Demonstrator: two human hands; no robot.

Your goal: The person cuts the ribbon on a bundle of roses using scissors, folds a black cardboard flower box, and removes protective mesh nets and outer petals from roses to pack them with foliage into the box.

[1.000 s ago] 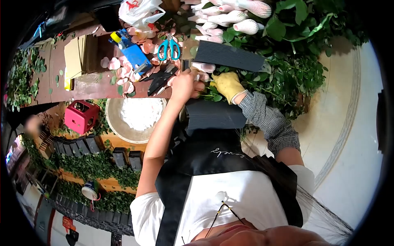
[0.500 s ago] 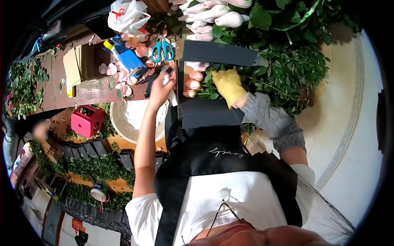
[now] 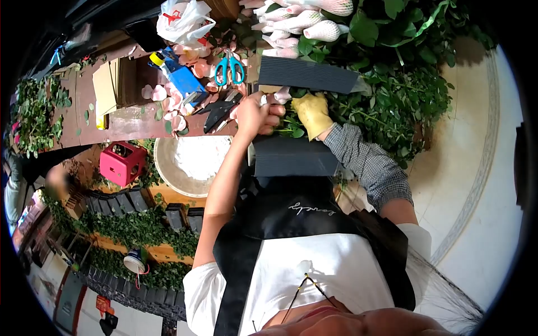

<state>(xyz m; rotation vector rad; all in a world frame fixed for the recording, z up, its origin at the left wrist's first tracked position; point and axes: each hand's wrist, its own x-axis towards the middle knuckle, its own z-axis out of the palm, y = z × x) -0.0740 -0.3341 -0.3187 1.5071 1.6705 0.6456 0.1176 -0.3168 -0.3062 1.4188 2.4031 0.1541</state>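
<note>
Pinkish rose heads (image 3: 274, 111) lie between dark corrugated cardboard flaps, a far flap (image 3: 308, 74) and a near flap (image 3: 294, 157). My bare left hand (image 3: 254, 115) is right at the rose heads, and something white shows on a finger. Its other fingers are mostly hidden, so their grip is unclear. In a yellow glove, my right hand (image 3: 312, 113) is closed around the leafy rose stems (image 3: 291, 126) between the flaps. Left of my left hand, a black tool (image 3: 221, 113) rests among loose petals.
Teal-handled scissors (image 3: 230, 70) and a blue box (image 3: 182, 78) lie on the table (image 3: 134, 126). Net-wrapped roses (image 3: 305, 22) are piled at the far side, with leafy stems (image 3: 386, 106) on the right. A white-lined basin (image 3: 193, 165) and a red stool (image 3: 122, 163) stand below.
My left hand has moved right, from beside the black tool to the rose heads. My right hand stays on the stems. The view has shifted slightly.
</note>
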